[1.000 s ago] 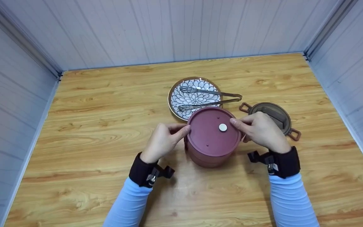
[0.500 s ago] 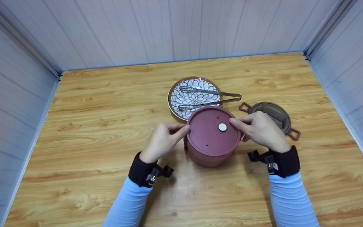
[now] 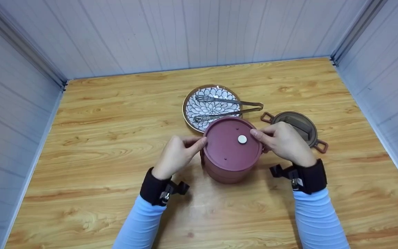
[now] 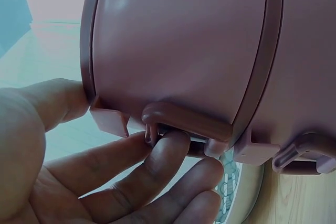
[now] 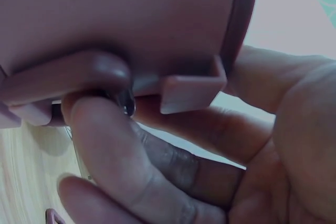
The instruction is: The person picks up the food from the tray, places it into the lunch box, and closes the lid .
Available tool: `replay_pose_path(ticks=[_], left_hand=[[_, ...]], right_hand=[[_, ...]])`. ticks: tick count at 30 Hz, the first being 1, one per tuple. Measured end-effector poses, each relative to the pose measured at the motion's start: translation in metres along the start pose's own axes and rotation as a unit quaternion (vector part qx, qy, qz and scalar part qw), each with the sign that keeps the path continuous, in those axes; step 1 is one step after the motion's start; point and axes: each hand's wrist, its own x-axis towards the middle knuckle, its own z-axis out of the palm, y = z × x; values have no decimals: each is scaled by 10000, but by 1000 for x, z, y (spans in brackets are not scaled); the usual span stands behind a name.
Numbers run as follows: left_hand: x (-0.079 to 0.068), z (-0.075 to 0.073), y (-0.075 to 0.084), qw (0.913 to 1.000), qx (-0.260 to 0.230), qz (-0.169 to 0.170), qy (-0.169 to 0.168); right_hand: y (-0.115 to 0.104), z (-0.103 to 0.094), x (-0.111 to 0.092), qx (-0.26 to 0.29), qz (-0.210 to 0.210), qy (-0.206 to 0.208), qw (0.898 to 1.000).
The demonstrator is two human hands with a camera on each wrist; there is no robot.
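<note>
A maroon pot (image 3: 225, 176) stands upright on the table, its flat round lid (image 3: 223, 145) carrying a white button. The left wrist view shows two stacked tiers with small side handles. My left hand (image 3: 174, 155) has its thumb on the lid's left edge, while its fingers curl at the upper side handle (image 4: 189, 121). On the opposite side, my right hand (image 3: 285, 141) sets its thumb on the lid's right edge near the button. Its fingers bend round the matching side handle (image 5: 68, 74), as the right wrist view shows.
Behind the pot lies a flower-patterned plate (image 3: 185, 112), with metal tongs (image 3: 244, 102) resting across it and reaching past its right rim. To the right is a round brown lid-like piece (image 3: 299, 126) with two loop handles, partly covered by my right hand. Pale walls border the wooden table (image 3: 116, 114).
The whole head view has shifted slightly left. Both hands keep the same hold on the pot, and nothing else has visibly moved.
</note>
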Motion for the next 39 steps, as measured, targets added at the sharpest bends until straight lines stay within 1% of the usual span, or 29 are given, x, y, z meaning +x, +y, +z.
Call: replay_pose_path(ticks=[6,11,23,33,39], left_hand=[[-1,-1,1,10000,32,1,-4],[-2,-1,1,10000,-73,18,-57],[-2,0,0,9998,-177,56,-28],[-1,1,2,9999,-89,-101,-47],[-1,2,1,9999,-115,12,-6]], right_hand=[[0,1,1,-31,-63,77,9999],[0,2,2,-136,-64,161,9998],[0,2,2,-221,-114,173,9995],[1,1,0,-225,-87,130,9996],[1,1,1,-209,-82,77,9997]])
